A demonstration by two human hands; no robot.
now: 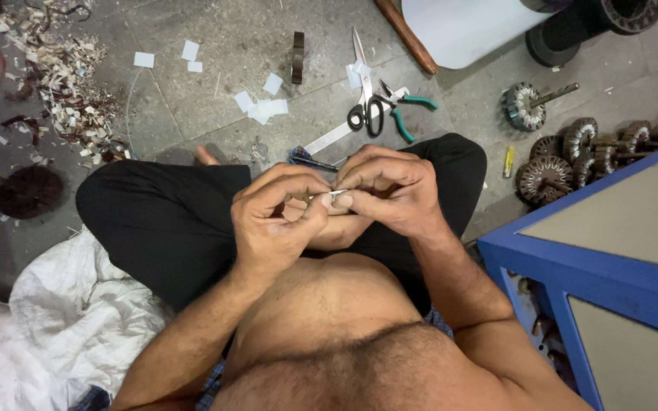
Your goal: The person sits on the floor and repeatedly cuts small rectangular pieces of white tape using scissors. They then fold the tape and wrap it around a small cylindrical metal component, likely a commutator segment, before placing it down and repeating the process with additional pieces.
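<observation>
I sit cross-legged on a grey stone floor. My left hand point(279, 221) and my right hand point(390, 190) meet in front of me above my lap. Together they pinch a small white strip of paper point(335, 193) between thumbs and fingertips; most of it is hidden by my fingers. On the floor just beyond my hands lie black-handled scissors point(365, 99), green-handled pliers point(405, 114) and a white ruler point(329, 139).
Small white paper squares point(264, 106) are scattered on the floor ahead. Wood shavings point(62, 76) pile at upper left. Several wound motor stators point(573, 152) lie at right, beside a blue-framed box point(595, 259). A white sack point(62, 320) lies at lower left.
</observation>
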